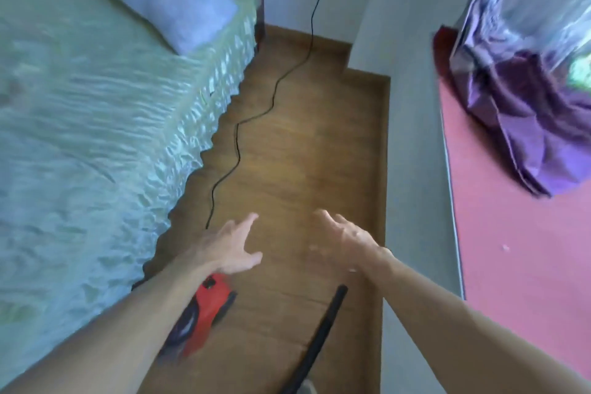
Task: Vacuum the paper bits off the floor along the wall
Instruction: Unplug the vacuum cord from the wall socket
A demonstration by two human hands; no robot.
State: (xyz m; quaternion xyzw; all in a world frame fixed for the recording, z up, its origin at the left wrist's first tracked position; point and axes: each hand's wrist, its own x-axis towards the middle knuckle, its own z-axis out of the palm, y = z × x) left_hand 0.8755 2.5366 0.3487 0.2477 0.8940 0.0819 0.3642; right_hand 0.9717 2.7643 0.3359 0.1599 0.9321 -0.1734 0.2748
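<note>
Both hands are empty, fingers spread: left hand (230, 249), right hand (348, 240), held over the brown wood-plank floor (303, 137). The red canister vacuum cleaner (208, 307) lies at 7 o'clock, its black rigid suction tube (326, 329) at 6 o'clock, ungripped. Paper bits are not discernible. Hazard: the thin black power cord (271, 99) trails toward 12 o'clock; a foot may snag it.

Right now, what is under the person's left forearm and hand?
Under the left hand and forearm lies the red vacuum cleaner body on the brown wooden floor, beside the green frilled bed cover. The forearm covers the vacuum's left part.
</note>
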